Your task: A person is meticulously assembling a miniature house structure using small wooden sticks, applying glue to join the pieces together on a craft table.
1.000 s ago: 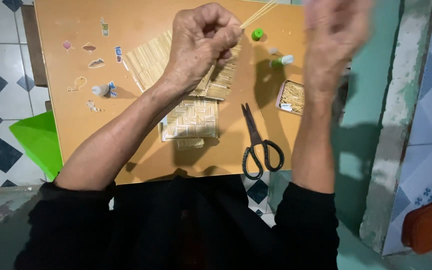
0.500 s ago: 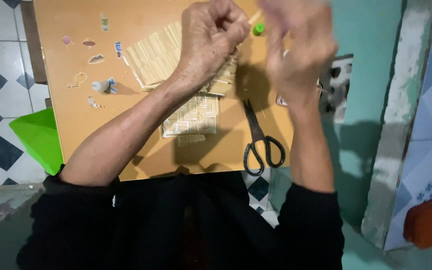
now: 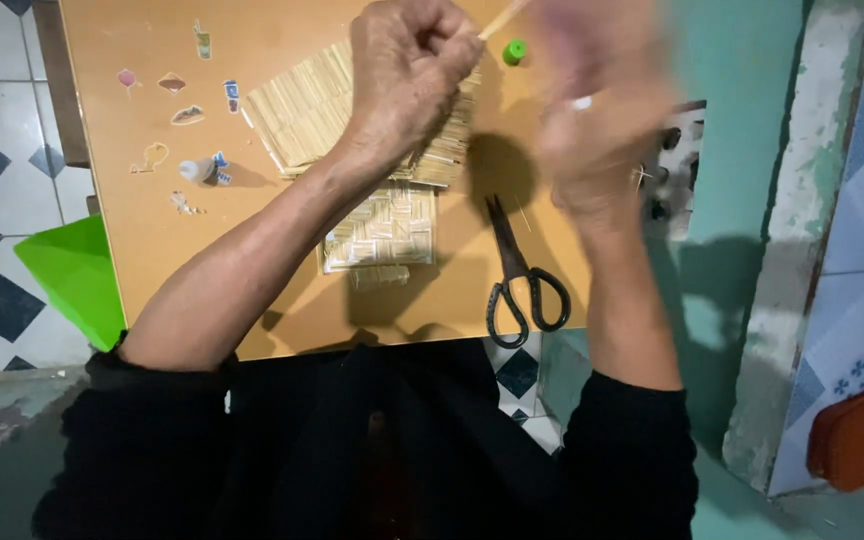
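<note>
My left hand (image 3: 414,68) is closed in a fist around thin pale wooden sticks (image 3: 503,18) that poke out to the upper right. It hovers over a flat pile of similar sticks (image 3: 302,110) on the orange table (image 3: 282,300). My right hand (image 3: 602,110) is raised beside it and badly blurred; I cannot tell what it holds. A small woven square of sticks (image 3: 384,228) lies below the pile. Black scissors (image 3: 517,275) lie shut near the table's front edge.
A green cap (image 3: 515,51) sits at the back of the table. A small glue bottle (image 3: 197,169) and several stickers (image 3: 174,85) are at the left. A green plastic object (image 3: 77,275) stands on the tiled floor to the left. A teal wall (image 3: 752,150) is at the right.
My right hand has come down and leftward toward my left fist, moving fast and blurred. My left hand has stayed over the stick pile, still gripping the sticks.
</note>
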